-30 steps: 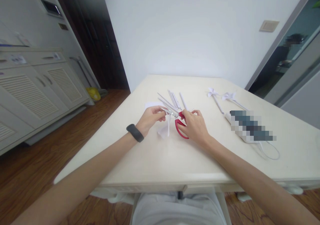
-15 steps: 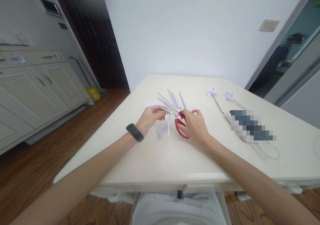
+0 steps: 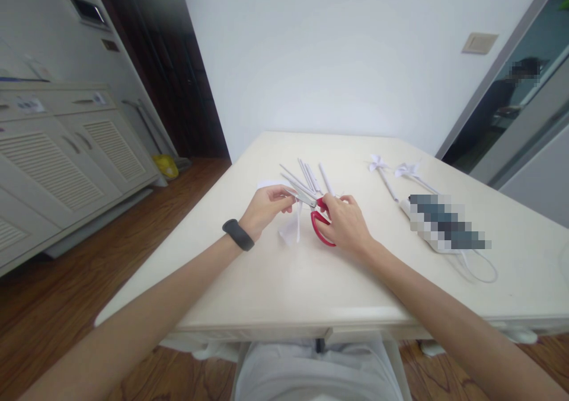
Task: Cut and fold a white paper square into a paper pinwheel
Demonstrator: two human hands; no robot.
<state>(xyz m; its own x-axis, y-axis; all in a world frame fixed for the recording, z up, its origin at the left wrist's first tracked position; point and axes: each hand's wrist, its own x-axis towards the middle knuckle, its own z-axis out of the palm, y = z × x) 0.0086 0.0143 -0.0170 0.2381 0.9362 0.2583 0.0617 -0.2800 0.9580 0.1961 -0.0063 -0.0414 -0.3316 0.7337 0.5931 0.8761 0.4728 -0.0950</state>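
My right hand (image 3: 345,220) grips red-handled scissors (image 3: 317,226), its fingers in the loops and the blades pointing left. Between finger and thumb, my left hand (image 3: 271,207) pinches a piece of white paper (image 3: 290,230) that hangs below the blades. The blade tips lie close to the left fingertips, and the exact spot where they meet the paper is hard to make out. Just beyond both hands lie several thin white paper sticks (image 3: 306,175) and one thicker white paper tube (image 3: 326,178).
Two white paper pinwheels (image 3: 377,164) on sticks lie at the back right of the cream table (image 3: 249,294). A blurred device with a white cable (image 3: 480,276) rests on the right. White paper (image 3: 267,184) lies behind my left hand. A person (image 3: 493,101) is beyond the doorway.
Very little differs. My left hand and the hanging paper have shifted slightly left, and the scissor blades look closer together. My right hand keeps its place.
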